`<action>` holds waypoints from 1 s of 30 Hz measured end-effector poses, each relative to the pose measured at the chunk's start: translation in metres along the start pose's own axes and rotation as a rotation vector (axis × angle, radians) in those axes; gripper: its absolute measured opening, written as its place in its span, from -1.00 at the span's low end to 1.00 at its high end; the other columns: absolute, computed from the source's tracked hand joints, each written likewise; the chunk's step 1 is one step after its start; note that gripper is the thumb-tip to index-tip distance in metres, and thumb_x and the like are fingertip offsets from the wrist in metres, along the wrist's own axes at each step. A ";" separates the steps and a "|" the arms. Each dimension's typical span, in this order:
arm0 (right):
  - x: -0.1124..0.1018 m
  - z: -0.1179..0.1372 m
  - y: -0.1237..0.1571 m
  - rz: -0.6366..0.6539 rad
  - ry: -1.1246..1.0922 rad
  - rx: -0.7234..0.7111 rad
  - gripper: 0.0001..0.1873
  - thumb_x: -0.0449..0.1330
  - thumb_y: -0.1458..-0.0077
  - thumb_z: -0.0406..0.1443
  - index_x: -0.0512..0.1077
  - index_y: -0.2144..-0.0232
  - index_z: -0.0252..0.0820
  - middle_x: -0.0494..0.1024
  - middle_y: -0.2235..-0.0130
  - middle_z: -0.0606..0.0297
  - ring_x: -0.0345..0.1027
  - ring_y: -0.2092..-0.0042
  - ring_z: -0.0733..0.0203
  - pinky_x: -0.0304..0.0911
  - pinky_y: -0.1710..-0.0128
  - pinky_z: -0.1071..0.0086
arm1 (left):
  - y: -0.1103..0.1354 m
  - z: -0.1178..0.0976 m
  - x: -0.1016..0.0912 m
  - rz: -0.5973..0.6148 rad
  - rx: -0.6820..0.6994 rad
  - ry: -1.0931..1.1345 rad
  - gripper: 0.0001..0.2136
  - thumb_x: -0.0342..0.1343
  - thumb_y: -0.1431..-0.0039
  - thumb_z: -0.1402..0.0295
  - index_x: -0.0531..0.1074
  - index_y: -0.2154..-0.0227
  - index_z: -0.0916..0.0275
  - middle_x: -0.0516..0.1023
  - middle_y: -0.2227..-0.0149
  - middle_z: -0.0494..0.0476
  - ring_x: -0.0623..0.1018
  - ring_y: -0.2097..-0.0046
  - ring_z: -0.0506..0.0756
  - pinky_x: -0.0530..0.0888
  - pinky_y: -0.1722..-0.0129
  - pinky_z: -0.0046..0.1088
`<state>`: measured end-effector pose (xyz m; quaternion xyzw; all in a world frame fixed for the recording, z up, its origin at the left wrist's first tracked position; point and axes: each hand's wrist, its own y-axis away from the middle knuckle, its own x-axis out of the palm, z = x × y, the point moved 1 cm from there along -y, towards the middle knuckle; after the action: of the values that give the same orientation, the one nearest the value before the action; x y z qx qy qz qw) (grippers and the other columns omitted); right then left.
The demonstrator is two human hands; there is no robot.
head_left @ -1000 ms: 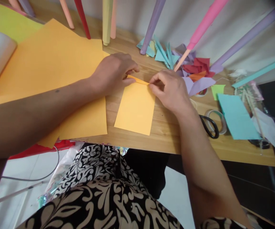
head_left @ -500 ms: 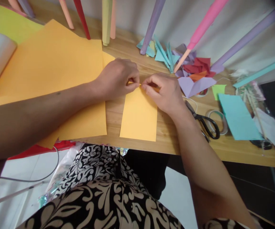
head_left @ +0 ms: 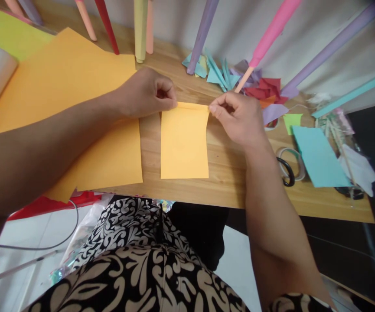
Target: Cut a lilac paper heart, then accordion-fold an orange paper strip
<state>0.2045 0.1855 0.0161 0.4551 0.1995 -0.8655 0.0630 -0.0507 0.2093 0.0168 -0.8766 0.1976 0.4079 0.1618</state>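
Note:
A small yellow-orange sheet of paper (head_left: 184, 145) lies over the wooden table in front of me, with a narrow fold along its far edge. My left hand (head_left: 153, 92) pinches the far left corner between thumb and fingers. At the far right corner, my right hand (head_left: 239, 116) grips the paper in the same way, thumb against forefinger. Large orange sheets (head_left: 109, 147) lie beneath my left forearm. The black scissor handle (head_left: 286, 171) shows beside my right forearm, which hides the rest of the scissors.
Rolled paper tubes, such as a pink one (head_left: 272, 34) and a purple one (head_left: 203, 37), lean at the back. Crumpled paper scraps (head_left: 263, 89) lie behind my right hand. A tape roll (head_left: 299, 164) and a turquoise sheet (head_left: 320, 156) are at the right.
My hands have moved apart from the middle of the paper's far edge to its two corners. A folded strip along that edge now shows. The small sheet has shifted slightly away from me.

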 end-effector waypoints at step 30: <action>0.008 0.003 -0.002 0.062 -0.013 -0.066 -0.86 0.15 -0.23 -0.23 0.52 0.33 0.03 0.62 0.22 0.27 0.45 0.13 0.03 0.33 0.09 0.11 | -0.001 -0.001 -0.007 -0.062 -0.106 0.016 -0.84 0.14 -0.14 0.28 0.54 0.35 0.25 0.62 0.32 0.03 0.43 0.28 0.01 0.42 0.22 -0.35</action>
<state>0.1972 0.1868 0.0120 0.4532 0.2135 -0.8589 0.1062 -0.0538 0.2108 0.0229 -0.8930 0.1497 0.4053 0.1262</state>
